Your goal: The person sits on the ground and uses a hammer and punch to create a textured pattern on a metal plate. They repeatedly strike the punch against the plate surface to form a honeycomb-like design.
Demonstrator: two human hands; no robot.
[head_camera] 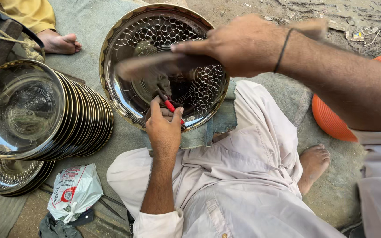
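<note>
round shiny metal plate (128, 94), punched ring pattern, flat on cloth; red-handled punch (169, 105) upright on it.

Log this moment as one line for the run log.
left hand: holds red-handled punch on metal plate | right hand: swings blurred hammer | plate stack beside

Left hand (164, 125) closed low, fingers curled, right hand (239, 44) raised, clenched, motion-blurred, forearm crossing above

The ground (331, 17) is bare dirt. A grey mat (84, 22) lies on it. On the mat sit a big shiny metal plate (124, 48) on a blue cloth (219, 121), a stack of plates (80, 119), and a white plastic bag (73, 191). An orange round thing (329, 119) rests nearby.
</note>
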